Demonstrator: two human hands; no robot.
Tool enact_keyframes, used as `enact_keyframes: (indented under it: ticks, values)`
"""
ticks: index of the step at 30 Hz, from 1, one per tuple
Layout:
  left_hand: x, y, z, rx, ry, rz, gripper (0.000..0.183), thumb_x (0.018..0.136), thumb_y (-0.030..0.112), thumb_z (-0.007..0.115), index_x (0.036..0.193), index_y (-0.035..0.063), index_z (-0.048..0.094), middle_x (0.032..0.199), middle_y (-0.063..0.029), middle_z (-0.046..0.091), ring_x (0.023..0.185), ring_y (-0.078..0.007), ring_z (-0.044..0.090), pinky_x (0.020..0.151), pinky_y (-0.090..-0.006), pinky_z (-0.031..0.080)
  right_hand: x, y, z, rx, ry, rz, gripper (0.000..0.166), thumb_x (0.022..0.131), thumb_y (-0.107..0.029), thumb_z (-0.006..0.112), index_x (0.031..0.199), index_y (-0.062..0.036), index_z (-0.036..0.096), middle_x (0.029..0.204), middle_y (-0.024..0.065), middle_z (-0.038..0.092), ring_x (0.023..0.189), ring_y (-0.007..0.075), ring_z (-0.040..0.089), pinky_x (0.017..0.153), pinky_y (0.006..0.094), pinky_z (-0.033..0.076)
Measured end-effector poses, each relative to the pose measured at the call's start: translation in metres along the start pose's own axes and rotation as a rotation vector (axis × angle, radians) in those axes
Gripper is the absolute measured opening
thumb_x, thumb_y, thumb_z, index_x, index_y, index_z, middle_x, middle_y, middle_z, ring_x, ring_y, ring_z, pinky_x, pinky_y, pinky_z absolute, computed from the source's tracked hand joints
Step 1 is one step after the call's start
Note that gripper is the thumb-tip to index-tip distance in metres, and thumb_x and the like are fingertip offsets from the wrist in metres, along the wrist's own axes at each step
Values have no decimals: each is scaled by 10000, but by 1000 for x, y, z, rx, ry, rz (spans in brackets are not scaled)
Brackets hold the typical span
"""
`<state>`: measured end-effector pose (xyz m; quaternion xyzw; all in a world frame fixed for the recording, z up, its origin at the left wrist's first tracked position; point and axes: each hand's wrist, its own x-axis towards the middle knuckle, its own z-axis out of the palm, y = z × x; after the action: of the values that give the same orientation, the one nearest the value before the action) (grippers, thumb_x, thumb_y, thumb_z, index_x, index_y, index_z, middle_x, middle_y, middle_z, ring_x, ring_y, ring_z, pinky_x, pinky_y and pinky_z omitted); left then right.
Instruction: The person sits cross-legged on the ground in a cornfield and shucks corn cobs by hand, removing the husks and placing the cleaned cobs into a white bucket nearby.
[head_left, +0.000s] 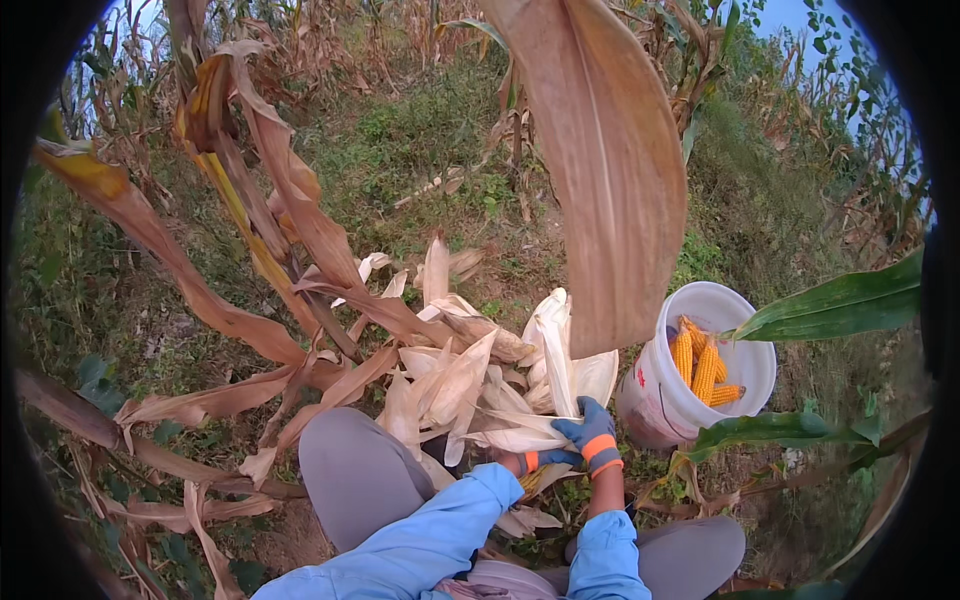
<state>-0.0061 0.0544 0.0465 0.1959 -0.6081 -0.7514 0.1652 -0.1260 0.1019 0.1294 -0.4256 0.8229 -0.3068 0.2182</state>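
Observation:
Between my knees, my left hand (551, 459), in a blue glove with an orange band, grips an ear of corn (531, 484) whose yellow kernels show below the hand. Just above it, my right hand (591, 433), gloved alike, is closed on pale corn husk (525, 431) peeled from the ear. The fingers partly hide the ear. A heap of dry husks (450, 382) lies on the ground before my hands. To the right stands a white plastic bucket (652, 405) with several husked yellow corn cobs (705, 371) inside.
A broad dry corn leaf (622, 180) hangs close in front at upper right. Dry corn stalks (247, 202) lean in from the left. Green corn leaves (840, 300) reach over the bucket from the right. Weeds and grass (405, 127) cover the ground beyond.

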Motion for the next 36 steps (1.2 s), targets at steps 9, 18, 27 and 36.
enact_keyframes:
  ticks: [9, 18, 27, 36]
  values:
    - [-8, 1, -3, -30, 50, -14, 380, 708, 127, 623, 1061, 46, 509, 1008, -50, 545, 875, -150, 514, 770, -275, 427, -4, 3, 2, 137, 42, -22, 338, 666, -260, 650, 882, -2, 620, 788, 181, 620, 735, 321, 595, 665, 375, 458]
    - [-7, 2, -13, -37, 99, -20, 344, 719, 128, 604, 1042, 51, 512, 989, -52, 543, 858, -151, 513, 755, -274, 429, -10, -6, 7, 377, 63, 63, 342, 712, -236, 604, 963, -4, 594, 872, 176, 621, 773, 271, 601, 700, 346, 450]
    - [-3, 2, -11, -54, 124, -21, 308, 731, 128, 585, 1022, 56, 515, 971, -54, 541, 842, -153, 513, 739, -273, 432, -3, 5, 6, 1124, 149, 215, 180, 779, -82, 577, 911, 40, 591, 761, 78, 613, 584, 144, 555, 544, 277, 452]
    - [-2, -1, -7, -102, 157, -16, 273, 742, 128, 566, 1002, 61, 518, 952, -56, 540, 825, -154, 512, 724, -272, 435, -5, -1, 1, 1387, 315, 265, 202, 856, -106, 460, 689, -9, 514, 506, 43, 456, 409, 142, 413, 398, 262, 313]
